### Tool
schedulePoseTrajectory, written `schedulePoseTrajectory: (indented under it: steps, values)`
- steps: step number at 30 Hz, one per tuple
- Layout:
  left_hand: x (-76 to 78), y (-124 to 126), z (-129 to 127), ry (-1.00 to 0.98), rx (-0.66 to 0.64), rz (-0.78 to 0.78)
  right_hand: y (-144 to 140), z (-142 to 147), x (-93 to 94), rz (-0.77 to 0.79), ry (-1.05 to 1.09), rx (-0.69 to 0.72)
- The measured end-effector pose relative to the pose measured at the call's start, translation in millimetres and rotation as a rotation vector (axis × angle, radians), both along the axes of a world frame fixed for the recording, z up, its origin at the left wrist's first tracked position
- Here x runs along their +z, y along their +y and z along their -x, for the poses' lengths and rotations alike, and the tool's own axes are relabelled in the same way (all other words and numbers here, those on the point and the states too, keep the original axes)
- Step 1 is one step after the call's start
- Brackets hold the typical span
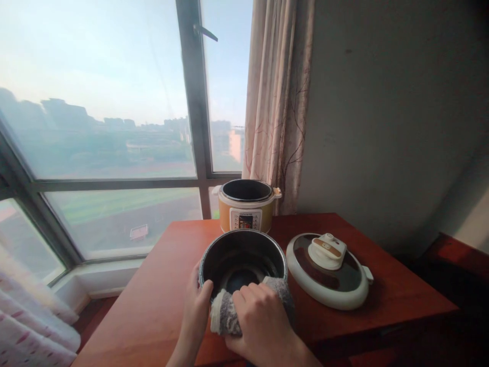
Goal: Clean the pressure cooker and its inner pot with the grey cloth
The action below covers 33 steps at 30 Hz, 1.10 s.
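Observation:
A dark metal inner pot (243, 252) stands on the red-brown table (160, 285), tilted a little toward me. My left hand (196, 308) grips its near left rim with the thumb over the edge. My right hand (260, 323) is closed on a grey cloth (225, 316) pressed against the pot's near rim. Behind the pot sits the yellow cooker body (246, 206), open and without a lid. Its white and brown lid (328, 267) lies flat on the table to the right of the pot.
The table stands against a grey wall (382, 112) on the right. A large window (107, 127) and a patterned curtain (277, 97) are behind it. Pink-patterned white fabric (26, 316) lies at the lower left. A dark red surface (454, 255) shows at the far right.

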<state>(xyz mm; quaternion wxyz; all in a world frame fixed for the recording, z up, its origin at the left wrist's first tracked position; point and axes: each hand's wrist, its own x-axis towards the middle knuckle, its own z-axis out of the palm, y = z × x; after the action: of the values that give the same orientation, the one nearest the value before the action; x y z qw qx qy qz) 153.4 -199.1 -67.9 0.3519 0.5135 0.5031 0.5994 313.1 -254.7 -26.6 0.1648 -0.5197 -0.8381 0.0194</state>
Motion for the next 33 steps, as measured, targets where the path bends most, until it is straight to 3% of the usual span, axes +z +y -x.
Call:
schedulePoseTrajectory:
  steps: [9,16,19,28,33]
  values:
    - [2.4,30,40,0.050,-0.268,0.031,8,-22,-14.3,-0.085,0.003,0.122]
    - [33.4,39,39,0.039,-0.400,0.075,28,-59,-8.6,-0.088,-0.071,0.269]
    - [39.2,39,39,0.033,-0.415,0.085,35,-74,-0.3,-0.051,-0.087,0.328]
    - [19.9,45,41,-0.031,-0.355,0.120,44,-83,15.7,0.046,-0.118,0.421]
    - [1.3,47,30,-0.269,-0.287,0.162,50,-59,-12.5,-0.134,-0.212,0.435]
